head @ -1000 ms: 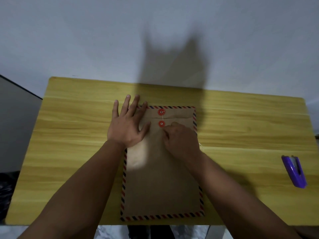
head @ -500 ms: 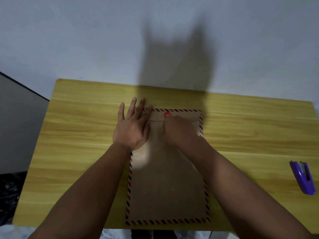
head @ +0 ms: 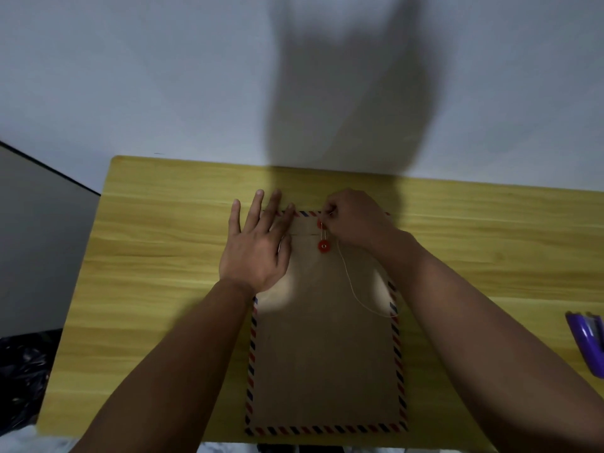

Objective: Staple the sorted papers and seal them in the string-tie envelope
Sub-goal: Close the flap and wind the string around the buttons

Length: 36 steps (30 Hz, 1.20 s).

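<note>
Head view: the string-tie envelope (head: pixel 327 348) is lying flat mid-surface (head: pixel 163 256), flap folded down. Your left hand (head: pixel 258 246) is pressing its top-left corner with fingers straight and spread. Your right hand (head: pixel 354 219) is pinching the string (head: pixel 351 286) at the upper button, above the lower red button (head: pixel 324 246). Papers appear already inside; winding is under way, tying remaining. The purple stapler (head: pixel 588 341) is sitting far right of the envelope. No readable writing is showing.
</note>
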### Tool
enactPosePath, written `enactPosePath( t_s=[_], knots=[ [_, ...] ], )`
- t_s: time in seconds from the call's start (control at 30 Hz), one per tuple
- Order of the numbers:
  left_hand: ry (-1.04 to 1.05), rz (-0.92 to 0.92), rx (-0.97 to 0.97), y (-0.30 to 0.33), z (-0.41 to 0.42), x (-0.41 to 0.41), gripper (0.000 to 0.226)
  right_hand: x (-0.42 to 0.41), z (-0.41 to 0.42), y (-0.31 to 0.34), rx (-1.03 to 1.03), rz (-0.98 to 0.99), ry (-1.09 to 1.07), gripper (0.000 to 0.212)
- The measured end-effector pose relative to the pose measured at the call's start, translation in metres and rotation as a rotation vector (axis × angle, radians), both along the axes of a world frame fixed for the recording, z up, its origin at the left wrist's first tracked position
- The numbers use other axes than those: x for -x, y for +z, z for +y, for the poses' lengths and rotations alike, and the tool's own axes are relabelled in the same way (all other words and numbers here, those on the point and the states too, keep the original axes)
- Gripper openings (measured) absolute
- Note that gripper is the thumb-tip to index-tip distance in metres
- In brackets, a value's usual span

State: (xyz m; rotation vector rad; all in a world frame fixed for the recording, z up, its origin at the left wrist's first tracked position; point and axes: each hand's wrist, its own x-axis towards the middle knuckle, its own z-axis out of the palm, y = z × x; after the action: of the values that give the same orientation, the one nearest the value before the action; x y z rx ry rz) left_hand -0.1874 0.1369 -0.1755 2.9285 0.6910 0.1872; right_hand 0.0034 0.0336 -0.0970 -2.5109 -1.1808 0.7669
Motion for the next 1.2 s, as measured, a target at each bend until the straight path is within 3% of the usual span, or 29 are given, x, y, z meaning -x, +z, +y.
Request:
enactPosePath(
  t_s=[0.47, 0.7, 1.2],
  knots=[
    [-0.001, -0.021, -0.012, 0.000, 0.000, 0.000, 0.056, -0.019, 0.018, 0.002, 0.137, -0.234, 0.143, 0.014],
    [0.003, -0.014, -0.015, 0.000, 0.000, 0.000, 0.056, 0.008, 0.024, 0.000, 0.029, -0.254, 0.203, 0.024],
    [0.015, -0.017, 0.007, 0.002, 0.000, 0.000, 0.058, 0.045, -0.057, -0.016, -0.197, -0.196, 0.310, 0.029]
  ],
)
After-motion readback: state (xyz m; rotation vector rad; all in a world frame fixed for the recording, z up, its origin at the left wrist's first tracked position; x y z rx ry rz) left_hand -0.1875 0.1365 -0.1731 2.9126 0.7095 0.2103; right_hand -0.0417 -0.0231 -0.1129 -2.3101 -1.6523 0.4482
